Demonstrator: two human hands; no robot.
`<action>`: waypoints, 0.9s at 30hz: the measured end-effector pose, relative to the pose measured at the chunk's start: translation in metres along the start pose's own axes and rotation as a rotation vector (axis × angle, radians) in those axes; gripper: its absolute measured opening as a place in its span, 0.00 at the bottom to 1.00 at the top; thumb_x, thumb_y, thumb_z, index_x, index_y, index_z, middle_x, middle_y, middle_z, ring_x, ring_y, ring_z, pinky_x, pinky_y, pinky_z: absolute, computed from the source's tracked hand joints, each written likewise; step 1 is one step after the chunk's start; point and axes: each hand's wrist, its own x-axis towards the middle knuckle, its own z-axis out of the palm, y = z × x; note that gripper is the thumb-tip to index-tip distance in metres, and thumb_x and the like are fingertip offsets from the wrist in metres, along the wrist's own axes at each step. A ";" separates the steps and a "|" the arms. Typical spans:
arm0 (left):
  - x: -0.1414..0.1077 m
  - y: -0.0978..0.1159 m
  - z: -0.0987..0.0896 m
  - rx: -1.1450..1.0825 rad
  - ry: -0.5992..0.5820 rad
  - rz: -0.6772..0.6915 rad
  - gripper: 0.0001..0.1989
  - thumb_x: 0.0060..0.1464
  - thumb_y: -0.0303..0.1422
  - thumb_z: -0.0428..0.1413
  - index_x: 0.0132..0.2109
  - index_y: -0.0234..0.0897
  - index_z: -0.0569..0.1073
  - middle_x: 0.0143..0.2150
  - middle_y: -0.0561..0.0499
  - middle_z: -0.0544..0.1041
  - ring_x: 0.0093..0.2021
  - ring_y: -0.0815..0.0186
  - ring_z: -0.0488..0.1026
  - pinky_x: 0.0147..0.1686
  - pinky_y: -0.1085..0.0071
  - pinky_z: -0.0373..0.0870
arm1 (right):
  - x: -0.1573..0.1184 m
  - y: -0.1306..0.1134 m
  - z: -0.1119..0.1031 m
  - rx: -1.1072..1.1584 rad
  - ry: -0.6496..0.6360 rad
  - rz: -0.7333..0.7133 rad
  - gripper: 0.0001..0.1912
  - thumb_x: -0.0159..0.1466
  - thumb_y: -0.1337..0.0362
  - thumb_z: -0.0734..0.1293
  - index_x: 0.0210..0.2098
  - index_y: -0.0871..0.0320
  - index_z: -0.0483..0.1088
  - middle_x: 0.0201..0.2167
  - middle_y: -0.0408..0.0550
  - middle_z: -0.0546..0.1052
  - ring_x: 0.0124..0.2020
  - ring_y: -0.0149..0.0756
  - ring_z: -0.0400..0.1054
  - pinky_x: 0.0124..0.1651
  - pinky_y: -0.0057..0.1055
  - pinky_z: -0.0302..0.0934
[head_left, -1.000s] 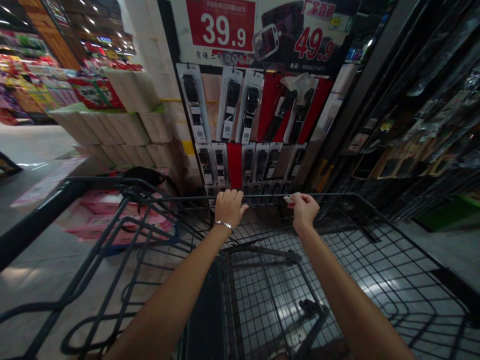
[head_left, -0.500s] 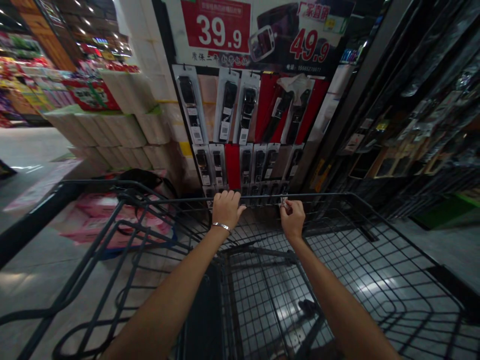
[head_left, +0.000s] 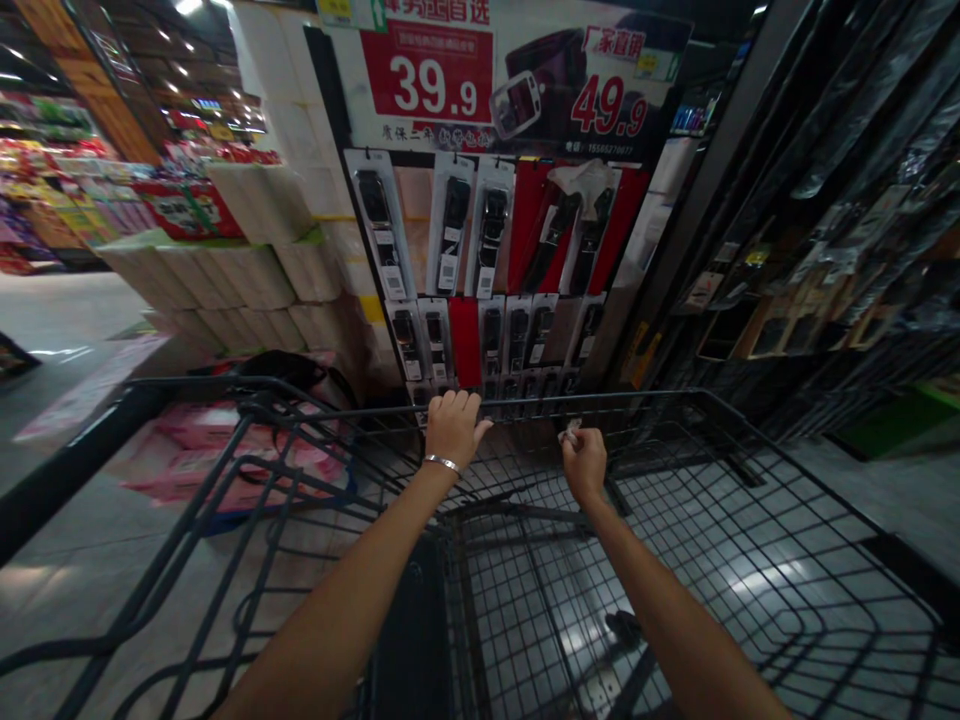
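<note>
My left hand [head_left: 451, 430], with a silver bracelet at its wrist, is curled over the far top rail of a dark wire shopping cart [head_left: 637, 398]. Its thumb sticks out to the right. To the right of it, my right hand [head_left: 585, 468] pinches a small crumpled whitish piece [head_left: 572, 430], perhaps tissue or cloth. That hand hangs just inside the rail and looks apart from it. Below both arms lies the wire floor of the cart, and a dark flat panel [head_left: 416, 620] is at the left of it.
Beyond the cart stands a rack of packaged belts [head_left: 491, 225] under a price sign [head_left: 431, 85]. Stacked paper packs [head_left: 217, 275] and pink boxes [head_left: 247, 470] are on the left. Dark hanging goods [head_left: 847, 220] line the right, with a green box [head_left: 900, 420] low down.
My right hand has drawn back a little from the rail, with the crumpled piece now showing more clearly. My left hand stays on the rail. The view has tilted slightly up.
</note>
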 end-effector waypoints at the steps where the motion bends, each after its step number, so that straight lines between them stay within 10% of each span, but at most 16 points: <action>1: 0.000 -0.001 0.000 -0.010 -0.001 0.003 0.11 0.52 0.38 0.58 0.41 0.38 0.70 0.38 0.44 0.73 0.43 0.54 0.66 0.40 0.60 0.56 | -0.002 0.005 0.000 -0.015 -0.020 0.039 0.04 0.55 0.63 0.62 0.28 0.57 0.66 0.30 0.48 0.68 0.33 0.38 0.64 0.39 0.34 0.60; 14: 0.002 -0.008 -0.001 -0.094 -0.023 -0.010 0.11 0.52 0.37 0.58 0.39 0.35 0.71 0.37 0.44 0.74 0.43 0.55 0.66 0.42 0.60 0.55 | -0.002 0.018 -0.013 -0.302 -0.213 0.202 0.03 0.50 0.65 0.67 0.23 0.58 0.73 0.26 0.51 0.76 0.26 0.38 0.68 0.28 0.29 0.55; 27: -0.012 -0.027 -0.008 -0.111 -0.008 -0.033 0.09 0.51 0.36 0.59 0.38 0.38 0.70 0.37 0.45 0.75 0.42 0.54 0.67 0.42 0.59 0.55 | 0.005 -0.006 0.005 0.274 0.069 0.722 0.06 0.43 0.62 0.68 0.19 0.58 0.68 0.10 0.40 0.69 0.17 0.37 0.68 0.21 0.29 0.60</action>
